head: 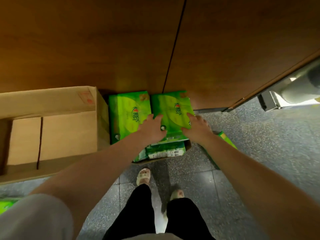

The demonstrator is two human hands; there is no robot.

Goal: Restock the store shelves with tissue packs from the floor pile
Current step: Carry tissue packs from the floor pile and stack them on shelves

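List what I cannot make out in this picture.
- Head view: the lower green tissue packs lie mostly hidden under the top green plastic pack.
- Both hands' fingertips: left hand, right hand, blurred, grip unclear.
- Green pack, cut by left edge.
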